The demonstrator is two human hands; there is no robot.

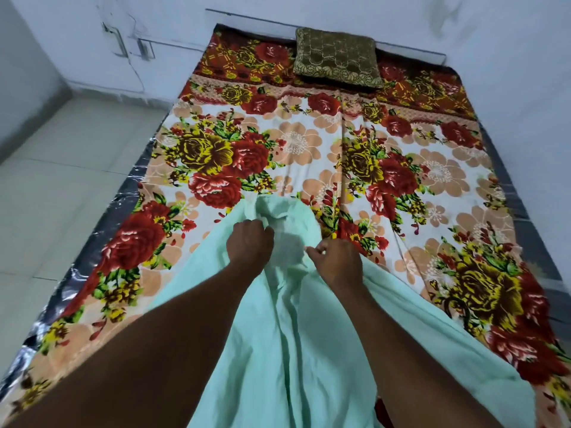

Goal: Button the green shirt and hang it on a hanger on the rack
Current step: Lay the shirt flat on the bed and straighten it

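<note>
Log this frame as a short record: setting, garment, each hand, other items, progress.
setting: bed with red-and-yellow floral bedsheet, pale tiled floor alongside
garment: light green fabric shirt, bunched, over the bed's near end
left hand: grips shirt fabric
right hand: pinches a shirt edge
other: brown-gold embroidered pillow at the far end
progress: no buttons, hanger or rack visible

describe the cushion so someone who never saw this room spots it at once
A floral bedsheet fills most of the view. At its far end, by the wall, lies a square cushion. Its dull olive-brown with gold stitching stands out from the red roses and the mint-green shirt.
</note>
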